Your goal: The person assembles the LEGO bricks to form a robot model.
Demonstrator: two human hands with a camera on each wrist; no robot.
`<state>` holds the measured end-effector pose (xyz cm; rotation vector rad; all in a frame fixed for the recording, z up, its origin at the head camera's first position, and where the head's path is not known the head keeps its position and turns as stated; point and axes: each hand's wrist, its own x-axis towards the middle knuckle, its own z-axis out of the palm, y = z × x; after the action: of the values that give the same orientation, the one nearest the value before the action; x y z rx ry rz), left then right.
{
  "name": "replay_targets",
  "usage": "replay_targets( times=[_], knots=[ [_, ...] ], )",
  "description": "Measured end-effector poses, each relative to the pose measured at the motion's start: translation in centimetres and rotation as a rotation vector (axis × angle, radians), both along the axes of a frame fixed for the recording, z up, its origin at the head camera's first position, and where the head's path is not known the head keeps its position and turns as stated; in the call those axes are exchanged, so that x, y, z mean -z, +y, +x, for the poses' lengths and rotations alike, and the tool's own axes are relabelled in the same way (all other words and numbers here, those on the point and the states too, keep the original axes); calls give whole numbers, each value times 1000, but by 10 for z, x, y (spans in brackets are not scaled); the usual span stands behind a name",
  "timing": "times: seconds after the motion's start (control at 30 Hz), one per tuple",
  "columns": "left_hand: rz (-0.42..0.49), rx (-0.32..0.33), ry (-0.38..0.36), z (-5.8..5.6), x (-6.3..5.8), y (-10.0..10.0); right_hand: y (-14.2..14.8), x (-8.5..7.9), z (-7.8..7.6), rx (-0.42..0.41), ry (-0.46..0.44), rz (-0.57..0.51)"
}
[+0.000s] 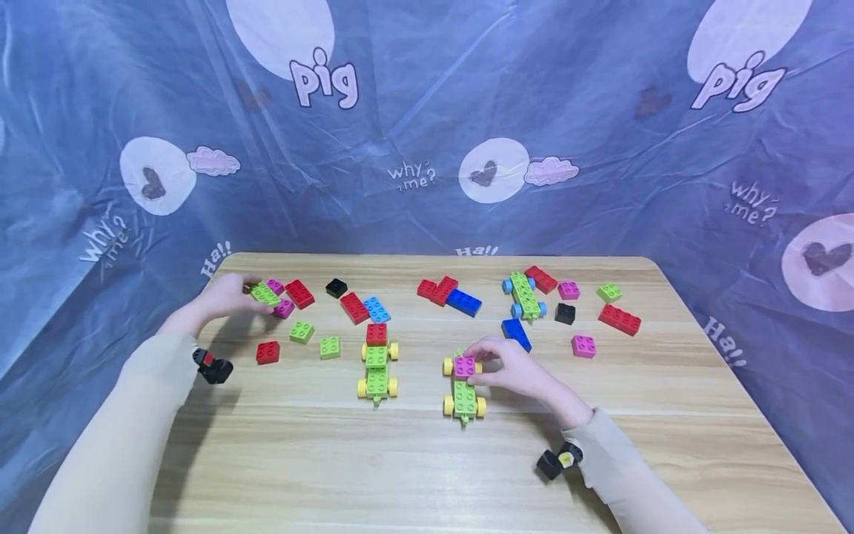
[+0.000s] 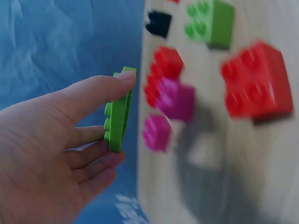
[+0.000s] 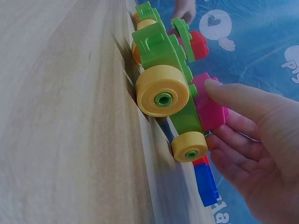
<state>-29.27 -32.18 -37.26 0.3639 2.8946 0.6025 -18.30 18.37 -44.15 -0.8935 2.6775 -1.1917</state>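
My left hand [image 1: 227,300] pinches a long lime-green brick [image 2: 119,112] between thumb and fingers. In the left wrist view it is raised, studs toward the palm; in the head view it overlaps two magenta bricks [image 1: 283,308]. My right hand [image 1: 510,365] grips a magenta square brick [image 1: 465,367] by its sides. That brick sits at the far end of a lime-green car base [image 1: 465,399] with yellow wheels, as the right wrist view also shows. Left of it stands a matching car base [image 1: 377,384], bearing a red brick [image 1: 376,334] at its far end.
Behind the right hand stands a green car base [image 1: 524,295] with blue wheels. Blue bricks [image 1: 463,302], red bricks [image 1: 620,320] and a black brick [image 1: 565,313] lie around the back. Near the left forearm is a red brick [image 1: 268,351]. A blue printed cloth [image 1: 427,126] hangs behind the table.
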Motion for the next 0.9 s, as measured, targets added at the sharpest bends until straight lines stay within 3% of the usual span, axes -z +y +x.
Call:
replay_targets(
  times=[0.3,0.47,0.9],
  knots=[
    [13,92,86,5,-27,50,0,0,1,26,11,25],
    [54,146,148,8,-35,77,0,0,2,45,-5,31],
    [160,269,163,36,-51,156,-3,-2,7,28,-12,52]
  ],
)
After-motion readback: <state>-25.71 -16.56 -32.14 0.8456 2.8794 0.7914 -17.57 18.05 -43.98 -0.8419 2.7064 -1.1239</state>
